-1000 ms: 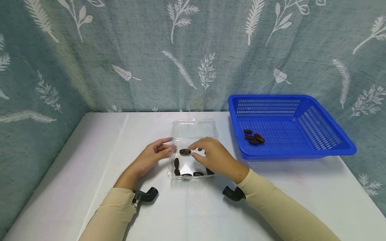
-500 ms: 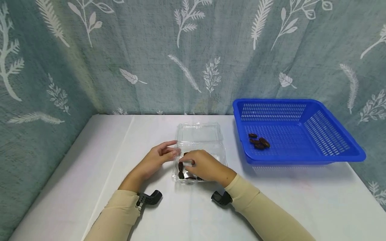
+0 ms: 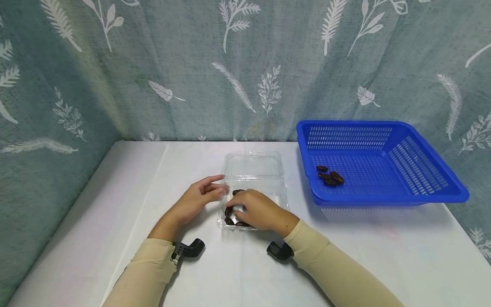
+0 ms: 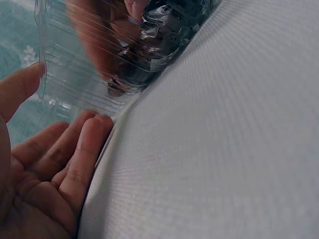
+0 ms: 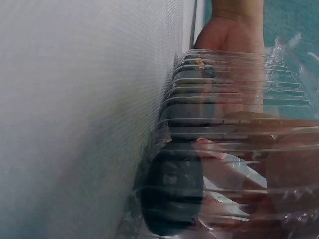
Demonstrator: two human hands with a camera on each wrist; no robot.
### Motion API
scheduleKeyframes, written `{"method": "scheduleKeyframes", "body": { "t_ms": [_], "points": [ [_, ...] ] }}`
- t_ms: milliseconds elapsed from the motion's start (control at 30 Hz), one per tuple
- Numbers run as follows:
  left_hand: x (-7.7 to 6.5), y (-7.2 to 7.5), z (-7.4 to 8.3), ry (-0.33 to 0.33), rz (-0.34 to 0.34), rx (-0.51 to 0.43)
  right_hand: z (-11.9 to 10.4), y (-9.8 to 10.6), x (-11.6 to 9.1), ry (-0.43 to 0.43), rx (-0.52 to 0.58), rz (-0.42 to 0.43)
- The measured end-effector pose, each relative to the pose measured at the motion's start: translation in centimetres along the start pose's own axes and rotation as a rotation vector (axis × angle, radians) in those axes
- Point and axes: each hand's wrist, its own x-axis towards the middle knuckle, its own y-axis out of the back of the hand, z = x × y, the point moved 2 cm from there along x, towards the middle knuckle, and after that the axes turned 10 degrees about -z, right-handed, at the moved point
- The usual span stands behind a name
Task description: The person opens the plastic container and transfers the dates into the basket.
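A clear plastic clamshell box (image 3: 264, 184) lies with its lid folded back, and several dark brown dates line its inside. Reaching in from the right, my right hand (image 3: 262, 211) curls over the box, and its thumb and forefinger pinch a date (image 3: 229, 211) by the left wall. Part of the row of dates is hidden under this hand. Through the ribbed wall in the right wrist view, a dark date (image 5: 172, 189) shows near the fingers. My left hand (image 3: 195, 200) rests against the box's left side with relaxed fingers, their tips right at the wall in the left wrist view.
A blue plastic basket (image 3: 364, 197) stands on the right of the white-covered table (image 3: 115, 204), with several dates (image 3: 330, 179) in its left part. A patterned green curtain (image 3: 184, 64) hangs behind the table. Black camera mounts (image 3: 189, 247) sit on both wrists.
My right hand has moved left and nearer the front inside the box, from the upper date to those along the left wall. My left hand has stayed at the box's side.
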Motion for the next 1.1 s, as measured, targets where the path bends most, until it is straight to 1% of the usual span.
{"method": "scheduleKeyframes", "body": {
  "t_ms": [267,433,633,833,933,1100],
  "points": [
    [-0.30,0.11,-0.12,-0.005,-0.011,-0.004,-0.38,-0.09,0.03,-0.007,-0.016,-0.006],
    [-0.08,0.12,0.03,-0.010,-0.007,0.009,-0.37,0.08,-0.06,-0.041,-0.029,0.003],
    [0.05,0.09,-0.02,-0.016,-0.006,0.000,-0.14,0.01,0.03,-0.041,-0.063,-0.006],
    [0.12,0.04,0.03,-0.028,-0.006,-0.012,-0.15,0.03,-0.02,-0.065,-0.087,-0.007],
    [0.08,0.05,0.01,-0.029,-0.008,-0.015,-0.28,0.16,-0.18,-0.077,-0.123,0.007],
    [0.10,0.08,-0.09,-0.024,-0.008,-0.016,-0.61,0.61,-0.57,-0.092,-0.175,0.064]
  ]
}}
